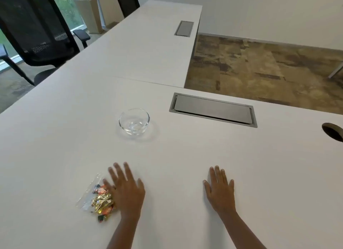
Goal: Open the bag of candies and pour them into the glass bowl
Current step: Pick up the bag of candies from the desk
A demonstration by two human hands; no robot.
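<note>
A: Where are the hands?

B: Both are low in the view, over the white table. The left hand has its fingers spread wide and is blurred. Its little-finger side overlaps the edge of the bag of candies. It grips nothing; whether it presses on the bag or hovers just above it, I cannot tell.

A: And the right one?

B: The right hand lies palm down with the fingers open and loosely apart, seemingly flat on the bare tabletop, well apart from the bag. It holds nothing.

A: What does the bag look like?

B: It is a clear plastic bag lying flat on the table, just to the left of the left hand. The candies, in gold foil and red-orange wrappers, are bunched at the end nearest the person. The other end is flat, see-through film. I cannot tell whether it is sealed.

A: The bowl?

B: The glass bowl stands upright, farther out on the table, beyond the left hand. It is well apart from both hands and the bag.

A: Anything else nearby?

B: A grey cable hatch is set into the table to the bowl's right, and a black mesh chair stands at the far left.
</note>
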